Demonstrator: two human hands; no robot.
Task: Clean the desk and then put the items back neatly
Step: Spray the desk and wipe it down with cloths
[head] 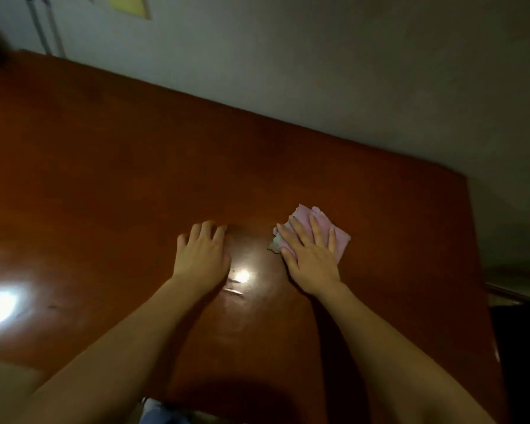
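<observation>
Desk [104, 179] is bearing both hands. Right hand [311, 255] is pressing flat, fingers straight, on pink cloth [338, 232]. Left hand [201, 255] is resting palm-down, fingertips curled, holding nothing.

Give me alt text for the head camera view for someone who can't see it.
A person's right hand presses a folded pink cloth flat on a reddish-brown desk. The left hand rests on the desk beside it, fingers slightly bent.

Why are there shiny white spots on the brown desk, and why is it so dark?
Head view: lamp glare bounces off the glossy desk, one spot between the left hand and right hand, a bigger one at the left edge; dim room, soft blur, the pink cloth stays visible.
</observation>
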